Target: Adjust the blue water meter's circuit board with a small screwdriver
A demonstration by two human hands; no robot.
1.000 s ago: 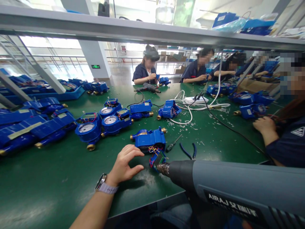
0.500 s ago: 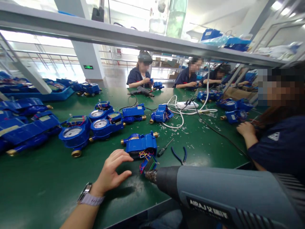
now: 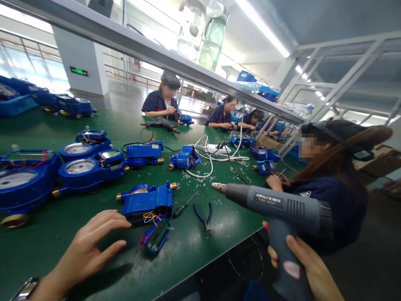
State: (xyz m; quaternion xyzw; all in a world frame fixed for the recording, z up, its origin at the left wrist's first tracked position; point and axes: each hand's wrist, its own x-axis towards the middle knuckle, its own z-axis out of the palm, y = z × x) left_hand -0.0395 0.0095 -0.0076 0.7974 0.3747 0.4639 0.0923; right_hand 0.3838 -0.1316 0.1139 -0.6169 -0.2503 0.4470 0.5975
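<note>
**At the near side of the green table [image 3: 232,223], one hand holds a heat gun and one hand is empty**

The right hand [image 3: 308,259] is closed around the handle of one grey heat gun [image 3: 272,200], whose nozzle points left, apart from the meters. The left hand [image 3: 90,242] is empty, thumb and fingers wide apart, beside one blue meter [image 3: 148,200]. From this meter, thin wires go to one small open box [image 3: 156,235] with a circuit board, lying nearer on the table. To the right of these lie one screwdriver [image 3: 184,206] and one pair of pliers [image 3: 205,217], its handles spread.

Three meters with white dials are at left, and two more blue meters stand farther, in the middle. Beyond them are one power strip [image 3: 216,148] with white cable and one second heat gun [image 3: 166,124]. Two bottles stand on the shelf [image 3: 147,52], which crosses the far view. One person [image 3: 347,200] sits at right, at least three others on the far side.

The heat gun covers part of this person. The leftmost dial meter is cut off by the picture edge. Whether the left fingertips touch the meter, I cannot tell.
</note>
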